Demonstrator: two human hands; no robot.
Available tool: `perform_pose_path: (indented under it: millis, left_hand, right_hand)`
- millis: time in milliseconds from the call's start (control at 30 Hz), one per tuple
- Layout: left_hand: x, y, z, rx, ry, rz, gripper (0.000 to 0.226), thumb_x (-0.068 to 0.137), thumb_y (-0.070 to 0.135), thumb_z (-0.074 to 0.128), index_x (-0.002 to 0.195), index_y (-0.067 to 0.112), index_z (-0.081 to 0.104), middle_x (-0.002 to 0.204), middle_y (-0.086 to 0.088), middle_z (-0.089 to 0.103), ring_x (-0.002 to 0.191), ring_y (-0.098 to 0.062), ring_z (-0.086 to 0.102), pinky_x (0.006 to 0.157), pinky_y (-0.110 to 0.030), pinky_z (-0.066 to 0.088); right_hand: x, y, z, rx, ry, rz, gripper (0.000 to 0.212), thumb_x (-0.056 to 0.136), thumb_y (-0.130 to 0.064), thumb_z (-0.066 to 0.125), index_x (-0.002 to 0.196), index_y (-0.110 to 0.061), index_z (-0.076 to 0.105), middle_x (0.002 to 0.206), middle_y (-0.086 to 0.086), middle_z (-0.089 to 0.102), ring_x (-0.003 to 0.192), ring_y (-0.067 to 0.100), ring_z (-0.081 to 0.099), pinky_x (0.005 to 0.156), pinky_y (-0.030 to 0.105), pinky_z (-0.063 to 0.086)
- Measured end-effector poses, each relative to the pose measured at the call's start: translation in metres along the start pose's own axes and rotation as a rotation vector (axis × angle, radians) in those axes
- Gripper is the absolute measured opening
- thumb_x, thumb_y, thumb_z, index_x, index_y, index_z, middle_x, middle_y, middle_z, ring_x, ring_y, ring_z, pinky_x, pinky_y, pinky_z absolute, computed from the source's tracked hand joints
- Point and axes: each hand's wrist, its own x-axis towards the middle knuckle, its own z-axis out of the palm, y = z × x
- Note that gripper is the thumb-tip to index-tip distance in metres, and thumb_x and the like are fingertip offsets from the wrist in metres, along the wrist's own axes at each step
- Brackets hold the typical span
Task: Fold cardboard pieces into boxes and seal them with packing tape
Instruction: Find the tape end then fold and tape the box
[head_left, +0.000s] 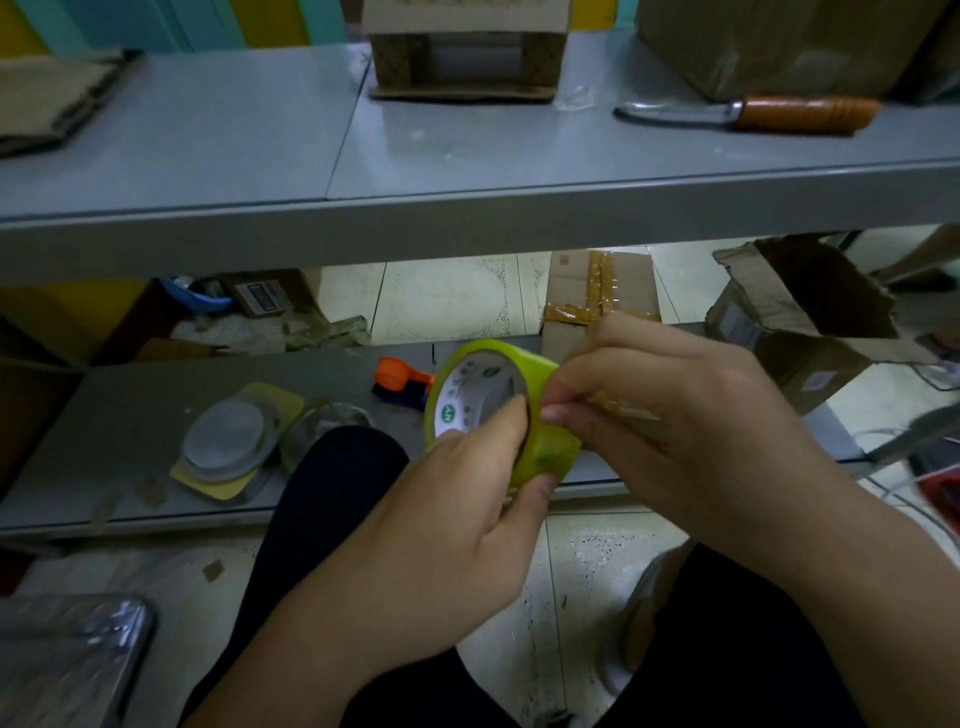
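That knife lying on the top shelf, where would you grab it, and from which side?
By the brown handle, the thick ribbed right end of the knife; its bare blade points left. It lies flat on the grey shelf with a cardboard box close behind, so come down from above or from the near edge.

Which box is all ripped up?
The open box low on the right, below the top shelf: its flaps are ragged. The middle box and corner box on that shelf show no tears.

L hand (457, 525) & R hand (675, 415) bare, forearms too; dark navy trousers (332, 519).
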Motion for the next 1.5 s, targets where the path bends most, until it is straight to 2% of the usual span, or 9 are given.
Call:
perform_pose_path:
  millis: [233, 367, 533, 600, 767, 900, 1167, 1300, 1500]
  left_hand:
    - [-0.002, 0.001, 0.000, -0.015, -0.005, 0.028, 0.006, 0.104, 0.022, 0.058, 0.106, 0.021, 0.052, 0.086, -0.004, 0.060, 0.079, -0.029, 0.061, 0.069, -0.058, 0.049]
    - [-0.002, 0.001, -0.001, -0.007, -0.023, 0.026, 0.009, 0.101, 0.027, 0.055, 0.103, 0.019, 0.051, 0.086, -0.009, 0.061, 0.079, -0.035, 0.061, 0.070, -0.059, 0.050]
    - [-0.003, 0.001, -0.002, -0.018, -0.034, 0.037, 0.008, 0.100, 0.025, 0.057, 0.103, 0.021, 0.050, 0.085, -0.005, 0.060, 0.081, -0.031, 0.061, 0.071, -0.057, 0.050]
    - [-0.003, 0.002, -0.002, -0.039, -0.045, 0.032, 0.009, 0.101, 0.025, 0.057, 0.108, 0.023, 0.052, 0.089, -0.005, 0.063, 0.086, -0.031, 0.063, 0.076, -0.058, 0.052]
    - [-0.003, 0.000, -0.002, -0.113, -0.051, 0.027, 0.010, 0.103, 0.023, 0.056, 0.111, 0.017, 0.055, 0.092, -0.013, 0.062, 0.086, -0.038, 0.060, 0.076, -0.060, 0.051]
    - [-0.002, 0.001, -0.002, -0.201, -0.033, -0.010, 0.012, 0.102, 0.019, 0.056, 0.111, 0.011, 0.057, 0.094, -0.020, 0.062, 0.084, -0.041, 0.060, 0.074, -0.063, 0.049]
    - [0.000, 0.000, -0.002, -0.212, -0.027, -0.030, 0.012, 0.104, 0.012, 0.056, 0.114, 0.017, 0.059, 0.096, -0.022, 0.062, 0.080, -0.045, 0.060, 0.069, -0.061, 0.050]
    - [0.002, -0.002, -0.001, -0.076, 0.005, -0.038, 0.014, 0.101, 0.029, 0.056, 0.113, 0.021, 0.057, 0.091, -0.017, 0.065, 0.077, -0.042, 0.062, 0.066, -0.058, 0.053]
    - [0.002, 0.003, -0.001, -0.037, 0.037, -0.052, 0.016, 0.100, 0.036, 0.055, 0.111, 0.025, 0.057, 0.087, -0.013, 0.066, 0.075, -0.036, 0.064, 0.065, -0.057, 0.053]
  right_hand:
    - [-0.001, -0.003, 0.008, -0.076, 0.021, -0.025, 0.017, 0.102, -0.027, 0.054, 0.099, -0.015, 0.065, 0.097, -0.004, 0.057, 0.084, 0.020, 0.056, 0.056, 0.047, 0.051]
    - [-0.002, -0.007, 0.011, -0.116, 0.004, -0.009, 0.014, 0.103, -0.030, 0.047, 0.099, -0.020, 0.057, 0.098, -0.005, 0.051, 0.082, 0.013, 0.046, 0.049, 0.047, 0.049]
    - [-0.003, -0.008, 0.011, -0.163, -0.036, 0.008, 0.003, 0.102, -0.028, 0.046, 0.099, -0.027, 0.045, 0.097, -0.008, 0.044, 0.078, 0.007, 0.037, 0.046, 0.045, 0.046]
    - [-0.005, -0.007, 0.012, -0.184, -0.033, 0.004, 0.008, 0.099, -0.022, 0.051, 0.098, -0.027, 0.045, 0.095, -0.007, 0.043, 0.075, 0.009, 0.037, 0.045, 0.045, 0.044]
    - [-0.011, -0.005, 0.012, -0.089, 0.046, -0.006, 0.007, 0.103, -0.028, 0.047, 0.099, -0.024, 0.052, 0.096, -0.008, 0.047, 0.075, 0.008, 0.043, 0.051, 0.040, 0.046]
    - [-0.018, 0.000, 0.014, -0.042, 0.130, -0.055, 0.021, 0.103, -0.022, 0.059, 0.111, -0.009, 0.074, 0.103, 0.002, 0.065, 0.088, 0.020, 0.062, 0.070, 0.040, 0.051]
    - [-0.024, -0.007, 0.024, -0.032, 0.195, -0.018, 0.013, 0.099, -0.019, 0.068, 0.099, -0.009, 0.077, 0.098, 0.003, 0.069, 0.083, 0.027, 0.066, 0.064, 0.047, 0.053]
    - [-0.025, -0.011, 0.026, -0.023, 0.227, 0.036, 0.012, 0.099, -0.018, 0.068, 0.100, -0.010, 0.077, 0.097, 0.000, 0.068, 0.084, 0.020, 0.065, 0.066, 0.041, 0.053]
    - [-0.023, -0.013, 0.031, -0.036, 0.280, 0.060, 0.013, 0.099, -0.017, 0.067, 0.101, -0.011, 0.079, 0.097, 0.000, 0.071, 0.084, 0.020, 0.067, 0.065, 0.041, 0.054]
